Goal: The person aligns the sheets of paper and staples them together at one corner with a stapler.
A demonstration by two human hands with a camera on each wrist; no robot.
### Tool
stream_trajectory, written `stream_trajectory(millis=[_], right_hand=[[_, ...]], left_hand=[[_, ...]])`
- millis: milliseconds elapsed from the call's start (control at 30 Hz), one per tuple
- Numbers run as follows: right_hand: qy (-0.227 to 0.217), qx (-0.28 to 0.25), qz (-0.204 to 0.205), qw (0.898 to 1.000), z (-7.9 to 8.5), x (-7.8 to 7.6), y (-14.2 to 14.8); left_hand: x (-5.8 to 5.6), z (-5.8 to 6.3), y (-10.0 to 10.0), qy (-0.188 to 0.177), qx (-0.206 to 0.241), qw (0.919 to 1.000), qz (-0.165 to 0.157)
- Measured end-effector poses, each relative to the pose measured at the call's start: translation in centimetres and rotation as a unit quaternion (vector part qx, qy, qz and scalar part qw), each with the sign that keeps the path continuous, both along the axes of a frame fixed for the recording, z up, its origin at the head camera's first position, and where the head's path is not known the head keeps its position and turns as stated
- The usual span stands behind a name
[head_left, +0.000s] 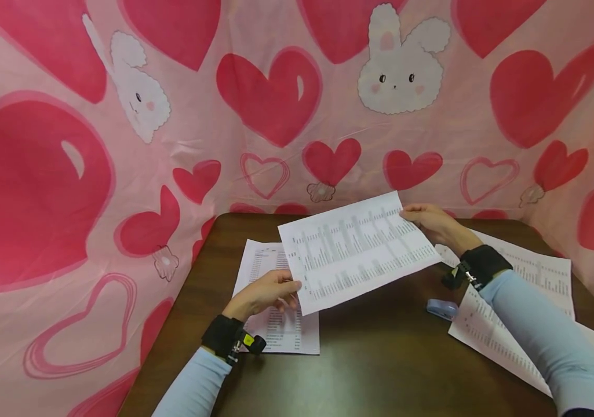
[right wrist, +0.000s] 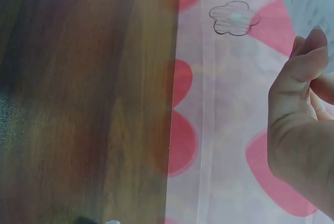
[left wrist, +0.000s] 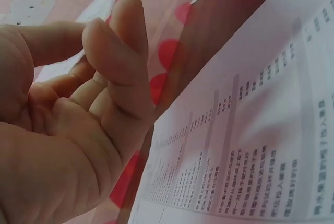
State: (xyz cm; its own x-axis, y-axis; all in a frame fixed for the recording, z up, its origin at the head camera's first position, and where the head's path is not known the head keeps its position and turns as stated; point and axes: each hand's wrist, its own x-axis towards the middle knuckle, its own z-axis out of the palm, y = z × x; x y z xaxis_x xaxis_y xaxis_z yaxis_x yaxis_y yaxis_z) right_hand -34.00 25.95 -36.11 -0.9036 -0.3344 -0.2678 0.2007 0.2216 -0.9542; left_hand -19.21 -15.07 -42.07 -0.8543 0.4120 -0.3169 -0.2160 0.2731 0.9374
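Observation:
A printed sheet of paper (head_left: 359, 252) is held tilted above the table between both hands. At its lower left edge, my left hand (head_left: 268, 294) pinches it with thumb and fingers. My right hand (head_left: 432, 225) grips the upper right edge, thumb on the printed face. Below the left hand, another printed sheet (head_left: 291, 339) lies on the table; its small rows of text also fill the right of the left wrist view (left wrist: 250, 145). In the right wrist view, the right hand (right wrist: 300, 104) has its fingers bent at the paper (right wrist: 308, 4), which is only partly seen there.
Several printed sheets (head_left: 489, 341) lie spread at the right of the brown table (head_left: 380, 365), partly under the right forearm. Beside them is a small lilac object (head_left: 441, 308), perhaps a stapler. A pink cloth with hearts and rabbits (head_left: 265, 35) hangs around the table.

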Motion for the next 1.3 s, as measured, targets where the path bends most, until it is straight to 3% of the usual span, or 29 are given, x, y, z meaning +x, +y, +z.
stream_trajectory(millis=[133, 267, 433, 533, 800, 1033, 1300], right_hand=[[-0.005, -0.035, 0.005, 0.999, 0.0, 0.2, 0.3], [-0.018, -0.067, 0.024, 0.997, -0.3, 0.5, 0.5], [-0.019, -0.072, 0.05, 0.996, -0.6, 0.8, 0.6], [-0.017, -0.068, 0.056, 0.996, -0.7, 1.0, 0.6], [-0.016, -0.075, 0.043, 0.996, -0.9, 1.5, 0.2], [-0.022, -0.064, 0.058, 0.996, -1.6, 2.1, -0.1], [-0.021, -0.077, 0.064, 0.995, -1.8, 2.0, -0.6]], left_hand=[[-0.2, 0.0, 0.0, 0.014, -0.009, 0.9995, 0.027], [-0.4, 0.0, 0.1, 0.019, -0.021, 0.9962, 0.083], [-0.8, -0.2, 0.1, 0.022, -0.023, 0.9853, 0.168], [-1.0, -0.3, 0.0, 0.032, -0.026, 0.9796, 0.197], [-1.2, -0.2, -0.1, 0.047, -0.028, 0.9735, 0.222], [-1.7, -0.3, -0.6, 0.044, -0.043, 0.9675, 0.245], [-1.9, 0.2, -1.2, 0.044, -0.036, 0.9686, 0.242]])
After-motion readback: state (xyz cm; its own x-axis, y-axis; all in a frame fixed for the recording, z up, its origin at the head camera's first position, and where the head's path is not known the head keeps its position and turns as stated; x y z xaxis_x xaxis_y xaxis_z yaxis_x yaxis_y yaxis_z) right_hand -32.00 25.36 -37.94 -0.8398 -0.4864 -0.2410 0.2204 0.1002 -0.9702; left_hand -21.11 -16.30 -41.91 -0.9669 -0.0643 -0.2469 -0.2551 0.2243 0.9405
